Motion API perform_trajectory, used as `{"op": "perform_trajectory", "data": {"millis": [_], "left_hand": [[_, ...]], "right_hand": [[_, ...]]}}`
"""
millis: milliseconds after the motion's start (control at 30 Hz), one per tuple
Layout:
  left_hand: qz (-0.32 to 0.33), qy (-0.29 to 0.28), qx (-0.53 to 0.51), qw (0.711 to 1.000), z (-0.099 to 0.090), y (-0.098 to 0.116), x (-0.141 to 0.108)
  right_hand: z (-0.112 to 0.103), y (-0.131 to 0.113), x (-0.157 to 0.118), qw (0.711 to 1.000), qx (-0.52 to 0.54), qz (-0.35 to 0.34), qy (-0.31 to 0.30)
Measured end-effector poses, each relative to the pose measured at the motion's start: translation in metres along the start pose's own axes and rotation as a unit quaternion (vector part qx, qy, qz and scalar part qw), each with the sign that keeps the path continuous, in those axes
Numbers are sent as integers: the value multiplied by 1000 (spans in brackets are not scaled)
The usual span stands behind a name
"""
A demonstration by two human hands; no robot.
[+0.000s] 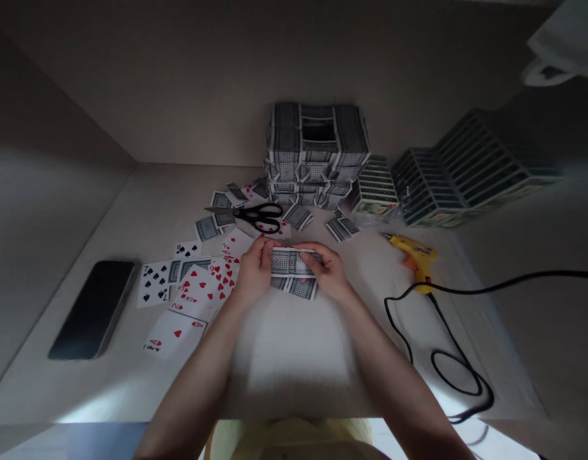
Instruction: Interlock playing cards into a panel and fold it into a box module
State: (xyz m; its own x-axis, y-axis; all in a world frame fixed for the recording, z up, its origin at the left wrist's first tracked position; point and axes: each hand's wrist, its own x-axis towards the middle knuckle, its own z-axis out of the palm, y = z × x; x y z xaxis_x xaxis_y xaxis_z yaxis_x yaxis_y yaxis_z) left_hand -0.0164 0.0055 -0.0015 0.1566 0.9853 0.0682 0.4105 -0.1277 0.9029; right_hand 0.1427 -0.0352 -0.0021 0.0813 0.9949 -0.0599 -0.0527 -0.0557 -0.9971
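Note:
Between my two hands, a playing card piece [290, 262] is held with its grey patterned back up. The fingers of my left hand [256, 268] are closed on its left end. My right hand [328, 269] grips the other end, thumb on top. Just below the held piece, more card pieces [302, 288] lie face down on the table. Loose face-up cards [191, 291] spread out to the left of my left hand. Black-handled scissors [250, 214] rest on cards beyond my hands, blades pointing left.
A structure built of cards [317, 153] stands at the back. Banded stacks [456, 166] are at the back right. A yellow glue gun [418, 259] with a black cable [454, 338] lies on the right. A phone [92, 310] rests on the table [294, 358] at left.

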Motion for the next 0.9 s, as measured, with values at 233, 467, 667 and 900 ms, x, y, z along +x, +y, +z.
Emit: {"op": "perform_trajectory", "data": {"millis": [233,467,667,900], "left_hand": [[24,18,-6,1000,1,3,-1],[20,28,-22,999,8,2,-5],[25,30,-20,999,10,1,-7],[7,40,-52,998,11,6,-10]], "right_hand": [[0,2,-1,1000,-2,28,-11],[0,-2,-1,999,-44,-4,-19],[-1,0,-2,999,-31,21,-39],[1,-3,-4,999,-17,29,-39]]}}
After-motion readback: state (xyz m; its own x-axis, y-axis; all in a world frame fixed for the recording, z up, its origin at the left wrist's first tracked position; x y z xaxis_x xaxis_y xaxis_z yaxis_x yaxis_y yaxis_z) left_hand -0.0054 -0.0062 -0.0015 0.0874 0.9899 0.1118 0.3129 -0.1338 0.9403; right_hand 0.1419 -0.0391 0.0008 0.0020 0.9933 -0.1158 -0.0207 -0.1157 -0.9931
